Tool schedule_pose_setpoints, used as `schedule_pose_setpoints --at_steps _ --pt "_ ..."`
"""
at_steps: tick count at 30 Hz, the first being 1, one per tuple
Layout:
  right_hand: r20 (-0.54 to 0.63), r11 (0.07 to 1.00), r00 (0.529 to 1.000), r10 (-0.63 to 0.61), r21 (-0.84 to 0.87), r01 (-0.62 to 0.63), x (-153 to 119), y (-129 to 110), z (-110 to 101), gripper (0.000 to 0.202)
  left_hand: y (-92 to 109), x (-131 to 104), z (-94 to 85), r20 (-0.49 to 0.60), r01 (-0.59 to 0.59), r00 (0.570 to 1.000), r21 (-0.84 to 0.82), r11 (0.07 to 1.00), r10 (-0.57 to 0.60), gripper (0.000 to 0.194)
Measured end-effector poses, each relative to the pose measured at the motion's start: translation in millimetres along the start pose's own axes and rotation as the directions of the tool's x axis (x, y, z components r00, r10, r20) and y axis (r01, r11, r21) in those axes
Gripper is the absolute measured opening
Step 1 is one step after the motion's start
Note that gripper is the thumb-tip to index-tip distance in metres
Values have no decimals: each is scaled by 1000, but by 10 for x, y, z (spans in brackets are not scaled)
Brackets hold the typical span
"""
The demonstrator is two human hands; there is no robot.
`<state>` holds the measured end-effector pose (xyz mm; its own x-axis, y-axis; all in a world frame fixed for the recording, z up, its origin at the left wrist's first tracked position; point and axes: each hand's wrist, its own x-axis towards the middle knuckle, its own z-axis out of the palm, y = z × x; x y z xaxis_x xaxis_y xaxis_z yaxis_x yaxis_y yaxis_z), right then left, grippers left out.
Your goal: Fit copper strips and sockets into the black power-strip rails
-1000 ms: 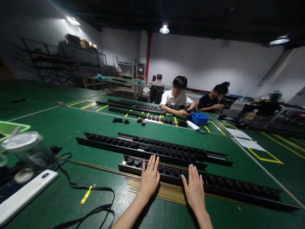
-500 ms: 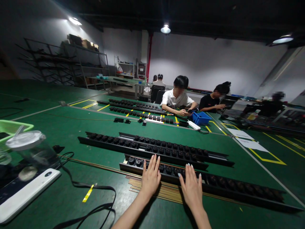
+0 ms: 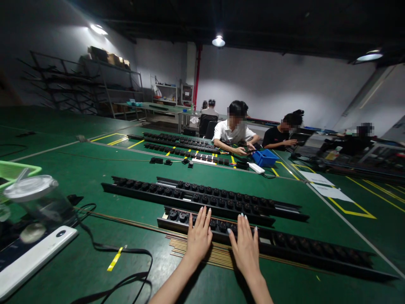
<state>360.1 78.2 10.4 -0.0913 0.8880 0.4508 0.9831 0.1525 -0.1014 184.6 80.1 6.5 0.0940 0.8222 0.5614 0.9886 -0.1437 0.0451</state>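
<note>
My left hand [image 3: 199, 237] lies with its fingers stretched over the left part of the nearest black channel strip [image 3: 297, 250], which carries a row of black socket-like modules [image 3: 177, 216]. To its right, my right hand [image 3: 245, 245] rests flat on the same strip, fingers extended and thumb apart. Neither hand grips anything. Thin brass-coloured rods [image 3: 179, 247] lie under the hands along the strip's near side. Just beyond are two more black strips, a left one [image 3: 139, 192] and a right one [image 3: 278, 207], both fitted with similar modules.
On the left stand a lidded clear jug [image 3: 41, 202], a green basket [image 3: 20, 169] and a white power bank-like block [image 3: 38, 264]. A black cable [image 3: 126, 249] curls nearby. Across the table a co-worker [image 3: 234, 131] works beside a blue bin [image 3: 265, 158].
My right hand has slid a little to the left along the strip, closer to my left hand. My left hand stays in place. The view has shifted slightly.
</note>
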Motion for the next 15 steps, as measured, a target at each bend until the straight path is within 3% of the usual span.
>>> schedule_pose_setpoints --at_steps 10,15 --pt "35 1000 999 -25 10 25 18 -157 38 73 -1 -2 3 -8 -13 1000 -5 1000 13 64" --pt "63 993 993 -104 53 101 36 -309 15 67 -4 -4 6 -12 -17 1000 1 1000 17 65"
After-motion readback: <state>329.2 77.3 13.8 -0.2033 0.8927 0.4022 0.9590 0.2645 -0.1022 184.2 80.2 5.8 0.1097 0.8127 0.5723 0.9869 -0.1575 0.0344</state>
